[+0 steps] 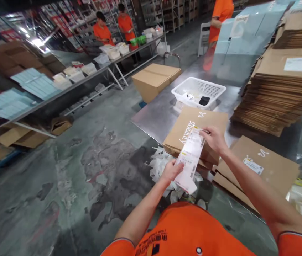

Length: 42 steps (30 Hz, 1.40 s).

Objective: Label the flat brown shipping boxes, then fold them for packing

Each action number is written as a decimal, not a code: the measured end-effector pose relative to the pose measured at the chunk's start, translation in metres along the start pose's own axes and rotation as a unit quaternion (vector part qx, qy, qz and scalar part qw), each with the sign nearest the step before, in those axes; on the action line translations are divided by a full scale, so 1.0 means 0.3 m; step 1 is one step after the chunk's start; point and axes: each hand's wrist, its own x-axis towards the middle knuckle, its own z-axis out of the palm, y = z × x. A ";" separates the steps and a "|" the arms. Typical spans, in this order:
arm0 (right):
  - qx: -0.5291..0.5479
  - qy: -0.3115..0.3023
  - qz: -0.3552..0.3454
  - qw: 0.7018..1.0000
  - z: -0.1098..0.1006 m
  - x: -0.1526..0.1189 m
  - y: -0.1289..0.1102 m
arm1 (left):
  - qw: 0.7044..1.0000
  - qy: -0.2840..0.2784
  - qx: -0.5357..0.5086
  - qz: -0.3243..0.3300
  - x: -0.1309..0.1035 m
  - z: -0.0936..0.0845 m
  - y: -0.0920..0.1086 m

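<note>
Label strip: print too small to read; it hides some of the left hand's fingers.
Carton: lettering partly covered by the strip.
White basket, near the tabletop's left edge: small contents indistinct.
Cardboard stack, tabletop's right side: cut off by the right border.
Co-worker, tabletop's far end: head out of frame.

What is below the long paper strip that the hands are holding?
Below the paper strip, a brown carton with white lettering shows, and loose white scraps lie further down. The surface directly behind the strip is covered and cannot be seen.
</note>
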 end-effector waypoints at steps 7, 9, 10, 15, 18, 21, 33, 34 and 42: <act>-0.109 -0.001 -0.007 0.994 0.046 0.166 0.033 | 0.999 -0.003 0.039 -0.033 -0.095 -0.188 -0.099; -0.116 -0.021 -0.038 0.992 0.091 0.166 0.009 | 0.999 0.050 0.009 0.012 -0.064 -0.215 -0.031; -0.121 -0.035 -0.052 0.991 0.121 0.157 -0.009 | 0.996 0.073 0.000 0.040 -0.031 -0.221 0.013; -0.158 -0.128 -0.176 0.963 0.237 0.004 -0.092 | 0.990 0.057 0.014 0.129 0.152 -0.209 0.180; -0.107 -0.092 -0.176 0.974 0.194 -0.081 -0.036 | 0.987 0.047 0.041 0.150 0.153 -0.190 0.180; -0.016 0.069 0.106 0.992 0.064 -0.114 0.125 | 0.990 0.012 0.057 0.127 0.078 -0.138 0.142; -0.013 0.175 0.423 0.889 -0.241 -0.771 0.572 | 0.974 -0.206 0.011 -0.095 -0.099 0.082 -0.022; -0.019 0.173 0.387 0.905 -0.233 -0.750 0.518 | 0.974 -0.199 0.018 -0.105 -0.100 0.091 -0.035; 0.238 -0.090 0.048 0.966 -0.149 -0.357 -0.029 | 0.973 -0.218 -0.003 -0.076 -0.130 0.068 -0.007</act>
